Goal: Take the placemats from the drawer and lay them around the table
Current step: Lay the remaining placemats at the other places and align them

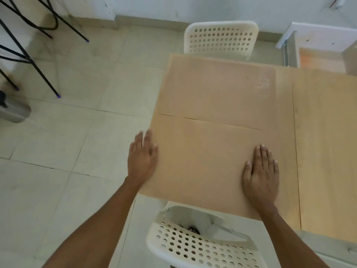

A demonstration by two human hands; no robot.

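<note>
Two placemats lie edge to edge on the worktop [326,147]: far placemat [218,88] at 12 o'clock, near placemat [202,161] under both hands, left hand [142,157] and right hand [260,175] spread flat, gripping nothing, probably squaring it to the chair [201,246]

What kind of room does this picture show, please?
Probably a home dining area: a wooden table with placemats on it, white perforated chairs on two sides, a tiled floor, and an open drawer nearby.
</note>
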